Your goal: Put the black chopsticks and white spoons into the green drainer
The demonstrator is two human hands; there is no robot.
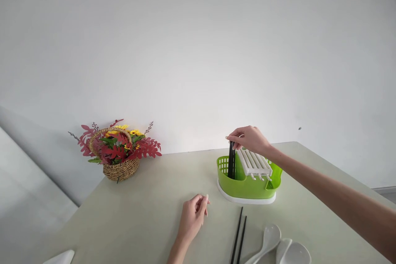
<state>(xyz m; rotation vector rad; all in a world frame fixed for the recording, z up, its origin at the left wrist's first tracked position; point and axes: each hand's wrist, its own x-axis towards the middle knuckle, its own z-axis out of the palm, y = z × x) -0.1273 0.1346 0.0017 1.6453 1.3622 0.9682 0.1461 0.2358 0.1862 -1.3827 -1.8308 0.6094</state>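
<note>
At the left end of the green holder [250, 188], my right hand [247, 138] grips the tops of several black chopsticks [231, 165]. They stand upright, their lower ends inside the holder's basket part. A white slatted rack [253, 161] with small hooks covers the middle of the holder, which rests on a white base. My left hand [193, 216] is curled closed over the table in front of the holder, with nothing visible in it. Two more black chopsticks [239, 235] lie on the table nearer to me, beside a white spoon [270, 237].
A woven basket [121, 170] of red and yellow flowers stands at the table's back left. More white spoons [293, 252] lie at the near edge of view. A white object [63, 257] shows at bottom left. The wall rises behind the table.
</note>
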